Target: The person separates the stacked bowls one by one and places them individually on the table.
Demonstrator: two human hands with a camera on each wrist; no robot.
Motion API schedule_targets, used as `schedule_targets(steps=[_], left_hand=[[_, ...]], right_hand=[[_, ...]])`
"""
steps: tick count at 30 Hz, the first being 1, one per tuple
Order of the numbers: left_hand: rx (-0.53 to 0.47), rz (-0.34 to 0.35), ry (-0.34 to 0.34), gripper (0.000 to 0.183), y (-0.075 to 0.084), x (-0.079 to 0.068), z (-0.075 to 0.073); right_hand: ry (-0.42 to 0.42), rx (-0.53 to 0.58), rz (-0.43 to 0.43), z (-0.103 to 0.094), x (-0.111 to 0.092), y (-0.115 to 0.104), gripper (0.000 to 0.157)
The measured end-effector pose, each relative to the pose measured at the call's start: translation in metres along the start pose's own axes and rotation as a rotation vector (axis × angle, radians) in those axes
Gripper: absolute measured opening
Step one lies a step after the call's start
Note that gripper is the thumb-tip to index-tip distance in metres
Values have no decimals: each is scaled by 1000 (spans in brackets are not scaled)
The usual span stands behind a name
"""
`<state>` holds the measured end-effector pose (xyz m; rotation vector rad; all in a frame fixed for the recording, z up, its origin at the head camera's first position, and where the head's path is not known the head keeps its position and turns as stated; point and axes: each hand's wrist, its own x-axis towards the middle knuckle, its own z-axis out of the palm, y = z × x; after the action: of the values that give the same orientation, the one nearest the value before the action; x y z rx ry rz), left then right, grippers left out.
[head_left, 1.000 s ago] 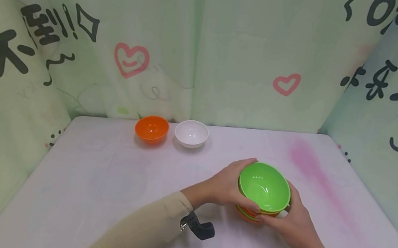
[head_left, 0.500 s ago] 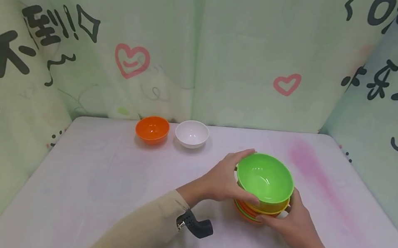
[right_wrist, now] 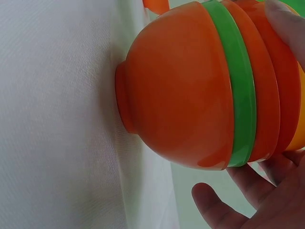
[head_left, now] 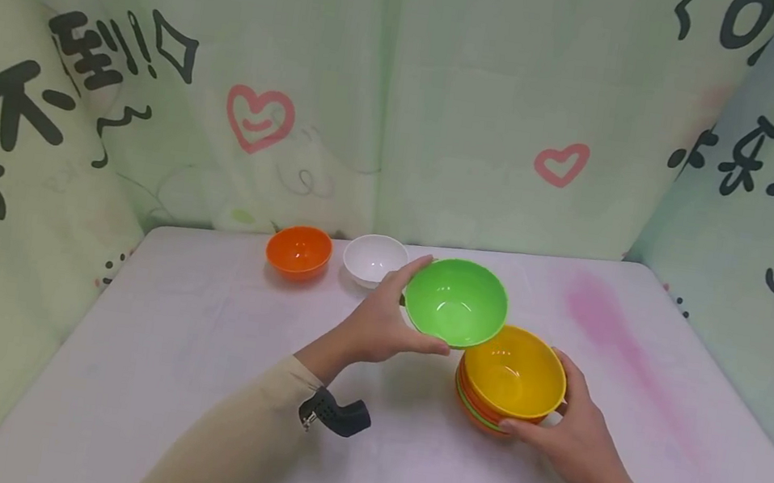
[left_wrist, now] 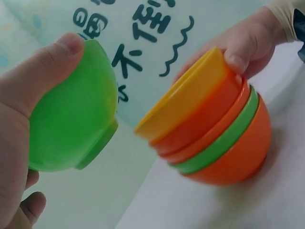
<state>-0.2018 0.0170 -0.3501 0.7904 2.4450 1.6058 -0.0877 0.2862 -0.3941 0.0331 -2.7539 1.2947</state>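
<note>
My left hand (head_left: pixel 379 322) grips a green bowl (head_left: pixel 457 303) by its rim and side, thumb at the near edge, held up left of a stack of bowls. In the left wrist view the green bowl (left_wrist: pixel 76 109) is tilted and apart from the stack. My right hand (head_left: pixel 574 437) holds the right side of the stack, fingers and thumb around its upper rims. A yellow bowl (head_left: pixel 515 373) sits on top. Below it in the right wrist view are orange bowls and a green one, with an orange bowl (right_wrist: pixel 178 90) at the bottom, its foot on the table.
An orange bowl (head_left: pixel 298 253) and a white bowl (head_left: pixel 372 257) stand side by side at the table's back edge. The white cloth-covered table (head_left: pixel 197 347) has a pink smear at the right. Printed curtains (head_left: pixel 461 121) close in the back and sides.
The left hand has lifted the green bowl off the top of the stack and carried it up and to the left, uncovering the yellow bowl. The right hand has stayed on the stack.
</note>
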Motion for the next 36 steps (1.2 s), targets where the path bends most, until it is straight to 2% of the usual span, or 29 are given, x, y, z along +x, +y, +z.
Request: schedule_targets(steps=[7,13,21,23,30,36], left_hand=[[21,-66,36,112,-21,-7,-20],[77,-155,66,112,-42,-13,-29],[95,-220,77,112,-69,-18,-36],[91,-222,75,112,-74,-19,-36],[51,-163,55,104,-93,-20,-38],[72,-190,48,106,-100,-22,-37]], right_hand=[[-14,-1,30,1,2,-2,118],[-11,15,12,0,2,-1,116],[-8,16,-2,-1,2,0,116],[-8,15,-4,-1,2,0,116],[0,21,-26,-1,1,1,114],[-3,16,-24,-1,1,-1,113]])
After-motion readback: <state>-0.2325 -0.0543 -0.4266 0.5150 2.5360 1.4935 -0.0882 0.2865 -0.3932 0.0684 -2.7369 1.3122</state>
